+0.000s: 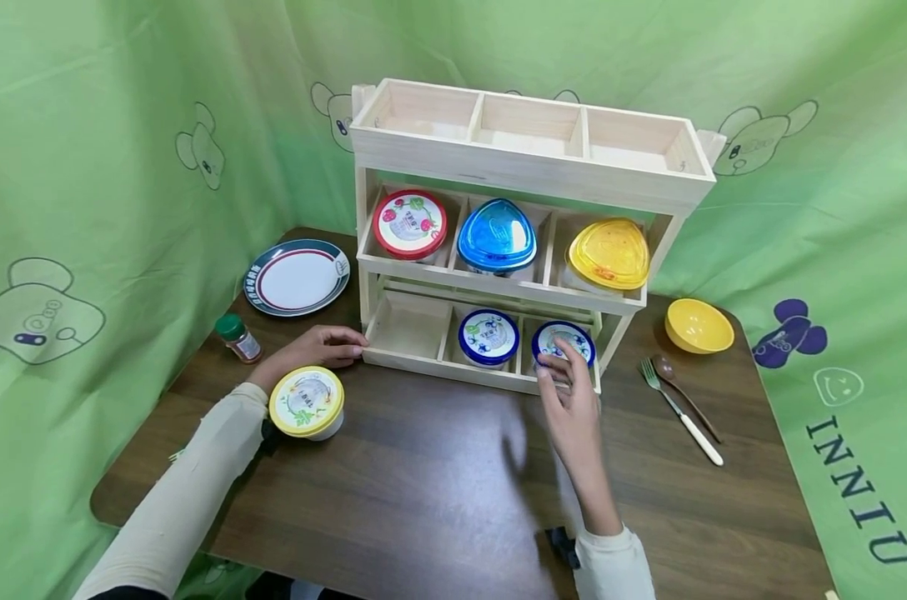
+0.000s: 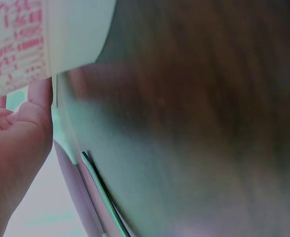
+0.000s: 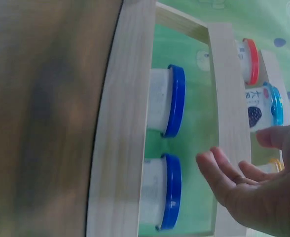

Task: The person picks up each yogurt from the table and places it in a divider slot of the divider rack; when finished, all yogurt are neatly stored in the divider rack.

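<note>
A three-tier wooden rack (image 1: 453, 372) stands on the table. My left hand (image 1: 324, 343) is at its lower left corner, with the fingertips right at the bottom tier's edge and holding nothing. Close by that wrist is a white tub with a yellow lid (image 1: 307, 402); its pink-printed side (image 2: 21, 44) fills a corner of the left wrist view. My right hand (image 1: 579, 412) is in front of the bottom tier's right compartment, fingers loosely bent and apart from the blue-lidded tub (image 1: 554, 337) there. Another blue-lidded tub (image 1: 488, 336) sits in the middle compartment.
In the middle tier are tubs with red (image 1: 410, 223), blue (image 1: 497, 235) and yellow (image 1: 609, 254) lids. A plate (image 1: 298, 277) and a green-capped jar (image 1: 238, 337) lie left; a yellow bowl (image 1: 699, 326), fork (image 1: 682, 415) and wooden spoon (image 1: 686, 396) lie right.
</note>
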The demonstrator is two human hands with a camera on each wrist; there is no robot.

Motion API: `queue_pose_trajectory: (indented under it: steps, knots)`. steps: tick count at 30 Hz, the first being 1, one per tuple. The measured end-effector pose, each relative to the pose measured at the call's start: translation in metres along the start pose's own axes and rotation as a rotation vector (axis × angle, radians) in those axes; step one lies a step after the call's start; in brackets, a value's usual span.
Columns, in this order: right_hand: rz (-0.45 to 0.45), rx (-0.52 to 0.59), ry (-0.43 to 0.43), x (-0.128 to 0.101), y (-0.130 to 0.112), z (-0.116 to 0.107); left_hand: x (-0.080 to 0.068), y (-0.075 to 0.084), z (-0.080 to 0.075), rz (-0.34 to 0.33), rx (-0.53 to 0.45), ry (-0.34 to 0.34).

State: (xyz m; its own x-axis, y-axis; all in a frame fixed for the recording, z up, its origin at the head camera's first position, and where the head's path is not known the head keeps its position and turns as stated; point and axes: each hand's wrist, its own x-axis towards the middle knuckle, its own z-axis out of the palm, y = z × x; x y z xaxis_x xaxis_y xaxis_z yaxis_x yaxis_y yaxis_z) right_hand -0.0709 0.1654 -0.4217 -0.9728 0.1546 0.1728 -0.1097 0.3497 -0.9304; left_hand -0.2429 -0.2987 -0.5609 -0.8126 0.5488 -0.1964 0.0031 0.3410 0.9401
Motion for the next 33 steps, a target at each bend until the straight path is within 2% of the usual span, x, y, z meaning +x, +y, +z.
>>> queue_pose_trajectory:
  steps: [4, 9, 16, 22, 28, 33]
  knots:
    - [0.042, 0.007, -0.048, -0.018, 0.007, -0.009, 0.002, -0.002, -0.001, -0.003, -0.039, -0.012]
    - [0.088, 0.113, -0.169, -0.035, 0.016, -0.003, 0.001, -0.005, -0.002, -0.025, -0.088, -0.011]
    - [0.113, 0.173, -0.312, -0.051, 0.021, 0.028, 0.003, -0.006, -0.003, -0.009, -0.047, -0.009]
    - [0.112, 0.192, -0.374, -0.058, 0.02, 0.052, 0.004, -0.006, -0.001, -0.019, -0.059, -0.015]
    - [0.112, 0.239, -0.448, -0.062, 0.016, 0.077, 0.002, -0.002, -0.002, 0.019, -0.017, -0.009]
    - [0.098, 0.257, -0.496, -0.063, 0.011, 0.099, 0.001, 0.0, 0.0, 0.0, -0.03, -0.004]
